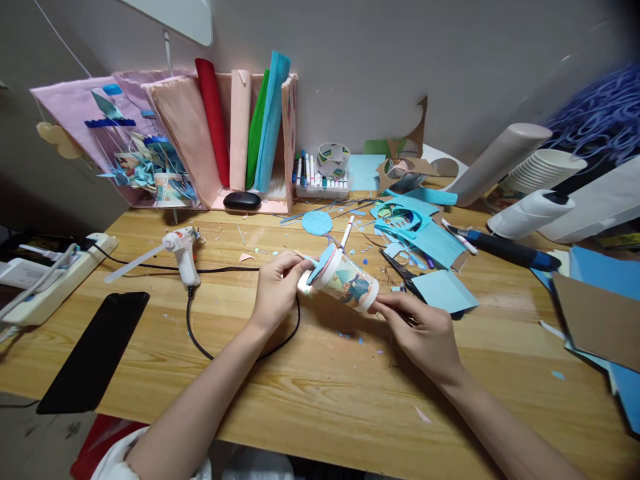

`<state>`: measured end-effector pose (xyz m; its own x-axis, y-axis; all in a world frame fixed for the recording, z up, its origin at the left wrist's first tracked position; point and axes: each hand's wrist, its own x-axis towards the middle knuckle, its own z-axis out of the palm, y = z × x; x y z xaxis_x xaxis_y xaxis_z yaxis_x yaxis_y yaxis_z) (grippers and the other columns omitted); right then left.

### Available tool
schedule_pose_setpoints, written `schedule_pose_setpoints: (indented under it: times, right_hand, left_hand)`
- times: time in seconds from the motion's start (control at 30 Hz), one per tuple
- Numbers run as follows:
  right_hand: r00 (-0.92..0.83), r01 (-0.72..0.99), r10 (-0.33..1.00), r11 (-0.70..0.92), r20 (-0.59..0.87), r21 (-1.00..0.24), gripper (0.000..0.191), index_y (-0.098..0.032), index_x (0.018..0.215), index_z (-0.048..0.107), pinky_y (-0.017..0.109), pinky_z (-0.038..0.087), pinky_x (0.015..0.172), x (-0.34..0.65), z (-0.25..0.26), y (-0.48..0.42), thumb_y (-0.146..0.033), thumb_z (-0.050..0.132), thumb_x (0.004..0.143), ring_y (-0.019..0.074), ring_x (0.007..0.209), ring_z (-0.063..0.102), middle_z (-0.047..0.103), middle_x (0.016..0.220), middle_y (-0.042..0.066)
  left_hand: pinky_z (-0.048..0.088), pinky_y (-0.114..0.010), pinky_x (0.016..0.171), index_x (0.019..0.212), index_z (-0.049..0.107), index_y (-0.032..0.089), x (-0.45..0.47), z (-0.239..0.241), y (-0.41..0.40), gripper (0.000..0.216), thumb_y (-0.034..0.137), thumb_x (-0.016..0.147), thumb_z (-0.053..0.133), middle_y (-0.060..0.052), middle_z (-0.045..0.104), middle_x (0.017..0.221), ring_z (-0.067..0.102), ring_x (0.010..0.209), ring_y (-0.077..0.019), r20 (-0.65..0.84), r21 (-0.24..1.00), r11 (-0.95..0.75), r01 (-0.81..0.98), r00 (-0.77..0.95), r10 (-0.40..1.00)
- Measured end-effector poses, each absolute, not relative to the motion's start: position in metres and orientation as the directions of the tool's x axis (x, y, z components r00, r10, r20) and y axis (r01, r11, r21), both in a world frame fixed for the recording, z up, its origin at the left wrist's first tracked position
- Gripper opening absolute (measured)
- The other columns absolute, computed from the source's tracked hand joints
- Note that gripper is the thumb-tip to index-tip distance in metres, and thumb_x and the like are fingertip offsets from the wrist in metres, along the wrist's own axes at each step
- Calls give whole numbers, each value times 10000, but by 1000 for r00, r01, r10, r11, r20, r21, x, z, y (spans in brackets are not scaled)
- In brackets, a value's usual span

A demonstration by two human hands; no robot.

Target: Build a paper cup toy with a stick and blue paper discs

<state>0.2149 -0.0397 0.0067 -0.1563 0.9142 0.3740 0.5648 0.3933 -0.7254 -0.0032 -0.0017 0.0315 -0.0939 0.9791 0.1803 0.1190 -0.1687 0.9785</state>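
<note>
A printed paper cup [347,283] is held tilted above the table's middle, with a blue paper disc [323,263] at its left end. At the cup's lower right end, my right hand [420,327] pinches the edge between thumb and fingers. My left hand [277,287] is closed at the opposite end, thumb and forefinger together on the edge of the blue disc. A thin pale strip shows by those fingertips; whether it is part of the disc I cannot tell. Just behind the cup lies a white marker [349,230]. Another round blue paper piece [317,223] rests farther back.
To the left lie a glue gun [184,257] with its black cord, a black phone [95,353] and a power strip [65,280]. Scissors [403,272], cut blue paper [430,240] and a utility knife [510,248] are at the right. Behind stand rolled crepe paper [273,120] and a marker box [323,190].
</note>
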Motion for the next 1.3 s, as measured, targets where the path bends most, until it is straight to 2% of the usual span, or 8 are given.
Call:
schedule_pose_setpoints:
  times: [0.3, 0.5, 0.7, 0.9, 1.0, 1.07, 1.2, 1.3]
  right_hand:
    - [-223, 600, 868, 482, 444, -639, 126, -202, 876, 674, 247, 523, 597, 219, 2, -39, -191, 565, 813, 165, 643, 675, 731, 781, 38]
    - [-193, 558, 925, 379, 328, -739, 130, -197, 810, 668, 232, 483, 544, 217, 7, -37, -231, 544, 831, 151, 591, 640, 703, 703, 26]
    - [-162, 499, 964, 263, 209, -826, 179, -188, 741, 668, 227, 456, 543, 215, 13, -35, -280, 546, 834, 144, 589, 608, 679, 667, 24]
    - [-121, 410, 983, 174, 136, -895, 185, -178, 745, 668, 244, 480, 595, 219, 14, -32, -318, 570, 816, 163, 641, 626, 684, 689, 40]
    - [-50, 353, 995, 103, 91, -930, 194, -173, 747, 663, 226, 445, 511, 224, 15, -29, -344, 589, 802, 139, 572, 584, 665, 666, 34]
    - [-22, 318, 998, 61, 57, -946, 208, -169, 764, 664, 211, 366, 414, 227, 16, -27, -365, 600, 793, 103, 471, 504, 646, 646, 27]
    - [-25, 247, 1000, 15, 9, -969, 235, -160, 795, 659, 210, 260, 353, 227, 18, -28, -390, 609, 785, 68, 389, 370, 616, 615, 14]
    - [-22, 212, 1000, -4, -9, -977, 235, -161, 803, 648, 207, 248, 346, 226, 18, -28, -392, 617, 778, 66, 386, 355, 617, 611, 13]
  left_hand:
    - [357, -244, 583, 602, 621, 150, -3, 28, -4, 195, 255, 765, 595, -14, 589, 627, 495, 615, -122, 220, 936, -165, 310, -151, 964]
    - [333, -246, 585, 601, 584, 159, -5, 30, -5, 207, 252, 786, 569, -1, 558, 630, 467, 613, -117, 273, 907, -220, 359, -103, 957]
    - [348, -251, 627, 634, 583, 169, -3, 32, -7, 196, 262, 805, 557, -12, 560, 686, 478, 668, -130, 288, 923, -259, 285, -65, 955]
    - [372, -222, 630, 686, 565, 168, -10, 27, 0, 190, 332, 778, 587, -4, 527, 687, 468, 665, -116, 101, 993, -108, -46, -133, 986]
    - [357, -194, 600, 695, 552, 167, -20, 26, 8, 173, 320, 760, 599, 8, 499, 699, 427, 617, -85, 61, 974, -109, -199, -233, 971]
    - [347, -185, 573, 676, 526, 169, -24, 26, 12, 173, 306, 762, 588, 13, 485, 701, 408, 592, -73, 52, 956, -122, -266, -256, 965]
    - [328, -194, 510, 615, 506, 169, -21, 25, 14, 263, 366, 776, 573, 25, 454, 611, 396, 540, -75, 47, 972, -89, -219, -188, 981]
    - [383, -212, 554, 650, 614, 153, -17, 22, 12, 271, 414, 711, 653, 3, 564, 608, 451, 539, -82, 20, 991, -35, -131, -116, 993]
